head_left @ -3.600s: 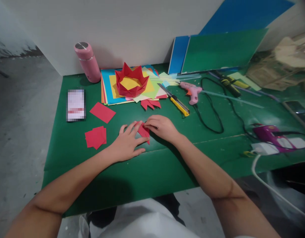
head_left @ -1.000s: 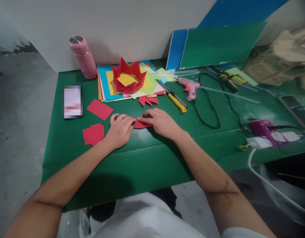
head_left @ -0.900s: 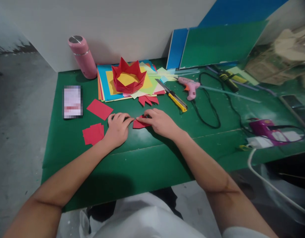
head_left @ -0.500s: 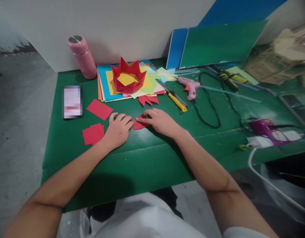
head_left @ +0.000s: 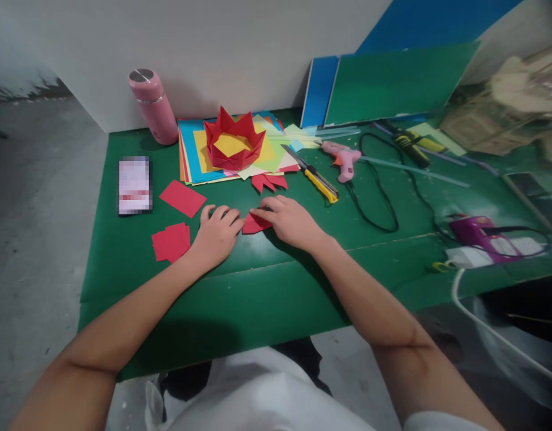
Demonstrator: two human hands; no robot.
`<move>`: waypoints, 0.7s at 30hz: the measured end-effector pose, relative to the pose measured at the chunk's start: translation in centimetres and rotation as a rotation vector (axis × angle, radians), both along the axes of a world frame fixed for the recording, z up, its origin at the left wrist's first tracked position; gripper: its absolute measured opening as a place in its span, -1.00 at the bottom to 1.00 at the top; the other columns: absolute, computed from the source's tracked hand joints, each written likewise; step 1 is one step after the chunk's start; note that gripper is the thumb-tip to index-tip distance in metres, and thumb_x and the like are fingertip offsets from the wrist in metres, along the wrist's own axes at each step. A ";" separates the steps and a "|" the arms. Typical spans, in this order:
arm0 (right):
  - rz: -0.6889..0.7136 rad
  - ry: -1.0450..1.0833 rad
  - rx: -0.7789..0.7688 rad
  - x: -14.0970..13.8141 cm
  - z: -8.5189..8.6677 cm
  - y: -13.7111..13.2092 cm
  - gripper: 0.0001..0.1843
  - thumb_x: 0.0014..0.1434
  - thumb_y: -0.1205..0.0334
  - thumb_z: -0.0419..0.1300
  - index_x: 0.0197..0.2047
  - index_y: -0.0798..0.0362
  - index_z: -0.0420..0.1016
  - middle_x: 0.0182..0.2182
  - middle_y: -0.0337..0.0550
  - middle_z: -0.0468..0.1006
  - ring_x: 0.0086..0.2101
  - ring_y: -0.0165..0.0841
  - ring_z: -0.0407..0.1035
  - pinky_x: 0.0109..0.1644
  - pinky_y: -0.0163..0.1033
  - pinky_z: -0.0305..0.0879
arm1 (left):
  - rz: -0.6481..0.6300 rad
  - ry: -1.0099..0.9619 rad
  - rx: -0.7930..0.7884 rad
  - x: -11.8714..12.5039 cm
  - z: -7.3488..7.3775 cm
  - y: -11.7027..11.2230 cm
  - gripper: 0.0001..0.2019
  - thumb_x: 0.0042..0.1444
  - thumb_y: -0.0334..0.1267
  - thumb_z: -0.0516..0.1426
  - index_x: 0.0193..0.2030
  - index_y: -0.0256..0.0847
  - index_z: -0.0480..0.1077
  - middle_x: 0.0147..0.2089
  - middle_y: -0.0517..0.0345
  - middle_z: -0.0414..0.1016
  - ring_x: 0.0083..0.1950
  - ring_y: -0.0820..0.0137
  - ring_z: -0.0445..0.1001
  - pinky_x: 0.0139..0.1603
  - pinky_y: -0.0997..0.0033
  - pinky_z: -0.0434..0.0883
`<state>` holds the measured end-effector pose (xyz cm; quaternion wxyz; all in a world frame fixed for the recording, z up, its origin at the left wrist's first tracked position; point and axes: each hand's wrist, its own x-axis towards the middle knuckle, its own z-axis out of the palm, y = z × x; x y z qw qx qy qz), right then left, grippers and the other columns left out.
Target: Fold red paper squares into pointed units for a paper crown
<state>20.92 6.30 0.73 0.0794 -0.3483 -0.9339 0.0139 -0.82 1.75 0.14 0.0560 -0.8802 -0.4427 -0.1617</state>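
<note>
A small folded red paper piece lies flat on the green table between my hands. My left hand rests at its left edge with fingers curled, knuckles up, fingertips against the paper. My right hand lies over its right side, fingers pressing it down onto the table. Loose red squares and a single red sheet lie to the left. A finished red paper crown stands on a stack of coloured sheets behind.
A pink bottle and a phone are at the back left. A yellow utility knife, a pink glue gun with black cord, a purple glue gun and leaning green and blue boards sit right.
My left hand went from lying flat beside the paper to a curled hold at its left edge. The red piece now lies lower and flatter; both hands barely move in the last second.
</note>
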 end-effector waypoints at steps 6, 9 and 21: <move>0.042 0.183 -0.143 0.3 -0.3 0.2 -0.54 0.31 0.37 -0.12 0.20 0.09 0.36 -0.02 0.07 0.43 -0.07 -0.17 0.28 0.04 -0.04 0.22 | 0.027 -0.022 -0.016 0.1 -0.3 -0.1 -0.78 0.23 -0.40 0.01 -0.11 -0.19 0.46 -0.09 0.02 0.50 0.00 0.16 0.34 0.09 -0.02 0.16; 0.088 0.268 -0.221 0.7 -0.2 0.3 -0.51 0.31 0.07 0.02 0.26 0.03 0.26 0.04 0.06 0.39 0.02 -0.14 0.27 0.11 0.01 0.19 | 0.035 -0.047 -0.035 0.1 -0.2 -0.1 -0.78 0.22 -0.40 0.01 -0.14 -0.19 0.47 -0.14 0.01 0.50 -0.03 0.17 0.37 0.10 -0.03 0.17; 0.096 0.351 -0.211 0.7 0.3 0.4 -0.85 0.28 0.19 0.11 -0.11 -0.03 0.45 0.00 -0.07 0.47 0.07 -0.18 0.25 0.15 -0.02 0.04 | -0.206 -0.243 -0.201 -0.5 -0.5 0.4 -0.73 0.14 -0.50 -0.01 -0.12 -0.25 0.47 0.08 0.00 0.49 0.17 0.18 0.35 0.17 0.05 0.32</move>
